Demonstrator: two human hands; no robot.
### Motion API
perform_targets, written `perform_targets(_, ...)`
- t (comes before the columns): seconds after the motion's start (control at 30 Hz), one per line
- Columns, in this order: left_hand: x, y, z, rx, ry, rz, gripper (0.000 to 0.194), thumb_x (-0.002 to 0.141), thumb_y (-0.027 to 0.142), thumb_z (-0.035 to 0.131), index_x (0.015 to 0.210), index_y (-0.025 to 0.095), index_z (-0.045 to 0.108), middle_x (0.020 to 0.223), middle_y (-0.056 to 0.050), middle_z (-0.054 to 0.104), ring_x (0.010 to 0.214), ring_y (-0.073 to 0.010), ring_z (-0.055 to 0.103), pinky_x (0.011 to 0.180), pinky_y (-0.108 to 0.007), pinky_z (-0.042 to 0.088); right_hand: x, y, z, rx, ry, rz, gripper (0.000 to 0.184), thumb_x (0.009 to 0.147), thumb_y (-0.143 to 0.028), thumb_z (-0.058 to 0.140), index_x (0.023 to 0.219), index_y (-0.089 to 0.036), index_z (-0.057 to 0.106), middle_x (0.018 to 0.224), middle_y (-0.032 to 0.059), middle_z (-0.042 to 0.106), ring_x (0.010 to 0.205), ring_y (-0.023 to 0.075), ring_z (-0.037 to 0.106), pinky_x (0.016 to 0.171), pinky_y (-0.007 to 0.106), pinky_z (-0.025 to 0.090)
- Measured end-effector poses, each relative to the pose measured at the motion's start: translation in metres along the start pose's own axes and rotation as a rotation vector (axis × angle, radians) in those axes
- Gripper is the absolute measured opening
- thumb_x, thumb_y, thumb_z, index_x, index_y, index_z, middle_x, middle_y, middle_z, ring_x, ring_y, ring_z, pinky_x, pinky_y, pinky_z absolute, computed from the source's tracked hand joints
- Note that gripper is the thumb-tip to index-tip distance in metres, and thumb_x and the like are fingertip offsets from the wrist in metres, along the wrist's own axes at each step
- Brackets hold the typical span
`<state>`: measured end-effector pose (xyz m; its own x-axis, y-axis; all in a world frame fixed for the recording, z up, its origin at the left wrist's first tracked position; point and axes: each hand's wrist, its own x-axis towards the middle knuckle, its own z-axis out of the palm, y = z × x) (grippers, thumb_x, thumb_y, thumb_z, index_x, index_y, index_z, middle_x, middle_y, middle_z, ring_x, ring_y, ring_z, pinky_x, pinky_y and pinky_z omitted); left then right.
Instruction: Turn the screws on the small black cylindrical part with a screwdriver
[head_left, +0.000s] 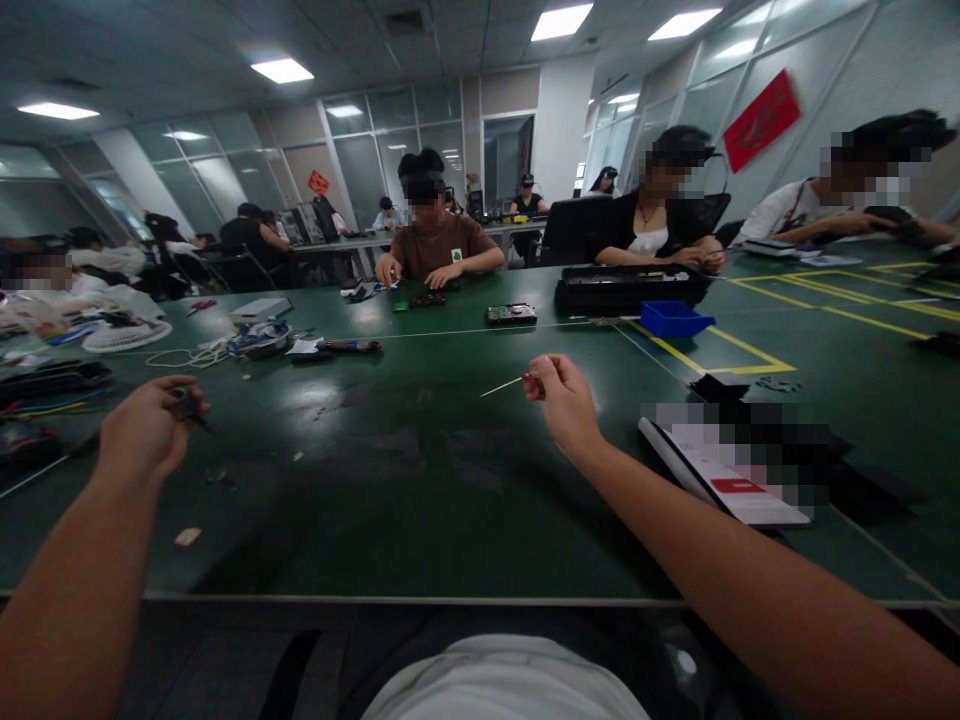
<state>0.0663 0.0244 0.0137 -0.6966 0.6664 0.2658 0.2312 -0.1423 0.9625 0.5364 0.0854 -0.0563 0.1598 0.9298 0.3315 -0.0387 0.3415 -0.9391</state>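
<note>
My right hand (pixel 564 402) hovers over the green table (pixel 420 480), its fingers pinched on a thin screwdriver (pixel 504 384) whose metal shaft points left. My left hand (pixel 150 425) is curled into a loose fist at the left, closed on a small dark object (pixel 187 405) that I cannot make out. Both forearms reach in from the near edge. The table between the hands is bare apart from small scraps.
A white booklet (pixel 731 480) and dark items lie right of my right hand. A blue bin (pixel 671 318), a black case (pixel 626 288) and a circuit board (pixel 511 314) sit further back. Cables and tools (pixel 255 342) clutter the left. Several people sit opposite.
</note>
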Motion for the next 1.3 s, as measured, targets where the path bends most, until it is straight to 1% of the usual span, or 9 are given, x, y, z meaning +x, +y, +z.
perform_targets(0.1,-0.024,0.018,0.046,-0.133,-0.119,-0.129,0.027,0.062,-0.004,0.044,0.083,0.01,0.054,0.071,0.0,0.052,0.069,-0.013,0.05,0.065,-0.025,0.042,-0.001,-0.001,0.0,0.01,0.001,-0.001,0.023,0.092,-0.046,0.054,0.09,-0.023,0.059,0.079,0.0006,0.063,0.068,0.0153,0.057,0.064,0.032,0.046)
perform_targets(0.27,-0.062,0.025,0.112,-0.187,-0.42,-0.054,0.021,0.07,0.0,0.045,0.083,0.01,0.058,0.074,-0.002,0.055,0.068,-0.0128,0.052,0.067,-0.026,0.041,-0.001,0.001,0.001,0.022,-0.005,-0.016,0.021,0.09,-0.044,0.058,0.091,-0.023,0.06,0.077,-0.0003,0.063,0.067,0.0146,0.057,0.064,0.031,0.046)
perform_targets(0.33,-0.076,0.023,0.137,-0.209,-0.475,-0.044,0.023,0.067,0.002,0.044,0.083,0.011,0.058,0.073,-0.002,0.056,0.065,-0.0128,0.052,0.065,-0.026,0.041,-0.001,0.001,0.001,0.016,-0.003,-0.012,0.02,0.089,-0.043,0.058,0.091,-0.023,0.06,0.077,-0.0004,0.063,0.067,0.0143,0.057,0.064,0.031,0.046)
perform_targets(0.47,-0.107,0.022,0.181,-0.207,-0.638,-0.032,0.025,0.067,0.007,0.046,0.086,0.014,0.06,0.075,-0.002,0.057,0.066,-0.0142,0.054,0.064,-0.027,0.042,-0.001,-0.001,0.001,-0.006,0.01,-0.033,0.023,0.089,-0.044,0.058,0.088,-0.021,0.06,0.073,-0.0006,0.063,0.064,0.0138,0.057,0.061,0.03,0.045)
perform_targets(0.6,-0.142,0.018,0.214,-0.134,-0.789,-0.024,0.021,0.071,0.012,0.046,0.086,0.015,0.061,0.078,-0.003,0.058,0.068,-0.0149,0.055,0.066,-0.028,0.043,-0.003,-0.006,-0.001,-0.084,-0.036,-0.048,0.03,0.089,-0.048,0.06,0.078,-0.02,0.061,0.065,-0.0008,0.061,0.059,0.0133,0.055,0.059,0.03,0.044)
perform_targets(0.77,-0.171,0.003,0.23,0.013,-0.914,0.16,0.02,0.075,0.014,0.045,0.089,0.017,0.059,0.087,-0.003,0.058,0.079,-0.0168,0.055,0.075,-0.03,0.044,-0.005,-0.006,-0.001,-0.107,-0.057,-0.058,0.032,0.087,-0.049,0.064,0.072,-0.02,0.06,0.056,-0.0033,0.055,0.051,0.0118,0.049,0.053,0.028,0.039)
perform_targets(0.9,-0.176,-0.012,0.229,0.215,-0.915,0.323,0.04,0.072,0.007,0.054,0.11,0.018,0.054,0.102,-0.005,0.06,0.089,-0.0182,0.056,0.081,-0.031,0.045,-0.005,-0.005,0.0,0.004,-0.053,-0.071,0.023,0.088,-0.042,0.062,0.082,-0.02,0.064,0.065,-0.0017,0.061,0.057,0.0124,0.055,0.056,0.029,0.043)
perform_targets(1.03,-0.174,-0.02,0.225,0.28,-0.879,0.357,0.031,0.082,0.013,0.06,0.112,0.018,0.055,0.108,-0.007,0.064,0.098,-0.0204,0.06,0.092,-0.035,0.046,-0.005,-0.002,0.001,0.088,-0.079,-0.068,0.023,0.088,-0.043,0.062,0.092,-0.02,0.066,0.077,0.0014,0.067,0.066,0.0149,0.062,0.064,0.032,0.051)
perform_targets(1.3,-0.168,-0.026,0.221,0.268,-0.952,0.432,0.034,0.081,0.017,0.069,0.115,0.022,0.065,0.114,-0.003,0.07,0.105,-0.0218,0.063,0.097,-0.036,0.045,-0.005,0.0,0.003,-0.003,-0.112,-0.108,0.024,0.089,-0.045,0.061,0.092,-0.021,0.064,0.081,0.0032,0.07,0.073,0.0174,0.066,0.069,0.035,0.055)
